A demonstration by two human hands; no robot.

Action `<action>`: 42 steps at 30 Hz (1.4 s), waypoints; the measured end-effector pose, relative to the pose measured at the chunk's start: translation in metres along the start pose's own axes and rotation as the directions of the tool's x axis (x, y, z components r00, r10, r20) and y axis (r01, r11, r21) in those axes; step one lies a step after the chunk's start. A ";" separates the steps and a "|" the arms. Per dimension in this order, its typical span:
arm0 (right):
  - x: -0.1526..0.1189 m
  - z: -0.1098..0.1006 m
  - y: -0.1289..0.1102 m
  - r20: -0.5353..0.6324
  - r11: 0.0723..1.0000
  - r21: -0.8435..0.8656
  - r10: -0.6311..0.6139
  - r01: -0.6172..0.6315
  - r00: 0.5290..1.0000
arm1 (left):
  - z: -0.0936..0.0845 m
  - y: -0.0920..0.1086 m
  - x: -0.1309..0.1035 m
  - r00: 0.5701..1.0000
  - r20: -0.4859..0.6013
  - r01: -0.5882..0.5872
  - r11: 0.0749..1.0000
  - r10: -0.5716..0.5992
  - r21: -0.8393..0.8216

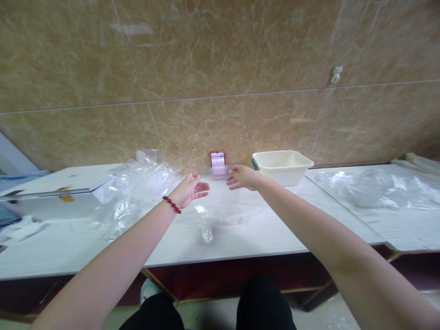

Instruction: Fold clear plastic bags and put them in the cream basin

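Note:
Both hands are held over the middle of the white table (172, 250). My left hand (191, 189), with a dark red bead bracelet (172, 204) on its wrist, pinches between thumb and forefinger; its other fingers are stretched. Opposite it, my right hand (242, 178) pinches in the same way. Between them a thin clear plastic bag (223, 199) seems to be spread, faint and blurred, its outline hard to make out. A small crumpled bit of clear plastic (207, 234) shows below. Behind the hands a phone (217, 159) with a lit screen leans against the wall.
A cream plastic tub (283, 169) with a grey handle stands right of my right hand. A heap of clear plastic bags (137, 192) lies at left, beside a white box (65, 192). More clear plastic (374, 189) lies at right. The marble wall (220, 68) closes the back.

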State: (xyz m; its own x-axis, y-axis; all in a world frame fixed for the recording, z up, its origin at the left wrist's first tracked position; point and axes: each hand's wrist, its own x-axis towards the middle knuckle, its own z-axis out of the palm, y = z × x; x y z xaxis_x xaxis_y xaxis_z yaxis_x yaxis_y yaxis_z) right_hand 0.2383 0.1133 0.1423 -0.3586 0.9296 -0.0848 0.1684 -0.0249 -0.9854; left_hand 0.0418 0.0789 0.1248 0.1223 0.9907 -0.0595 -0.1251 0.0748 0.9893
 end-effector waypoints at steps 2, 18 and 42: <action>0.011 0.001 0.004 -0.025 1.000 0.014 -0.014 0.014 1.000 | 0.002 -0.005 0.012 0.998 -0.055 -0.024 1.000 0.025 0.019; 0.012 -0.017 0.008 0.007 0.995 0.102 -0.011 0.011 1.000 | -0.010 -0.054 0.052 0.982 -0.027 -0.170 0.938 0.187 0.302; 0.043 -0.044 0.003 -0.291 0.954 -0.089 -0.300 0.286 0.909 | -0.019 -0.042 0.057 0.980 -0.032 -0.180 0.937 0.198 0.301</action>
State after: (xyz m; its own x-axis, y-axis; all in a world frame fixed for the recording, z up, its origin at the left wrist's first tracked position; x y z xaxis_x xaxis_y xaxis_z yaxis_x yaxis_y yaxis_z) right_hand 0.2642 0.1694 0.1420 -0.1096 0.9590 0.2612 0.1396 0.2750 -0.9512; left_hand 0.0350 0.1344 0.0773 0.0635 0.9890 0.1334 0.1570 -0.1419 0.9773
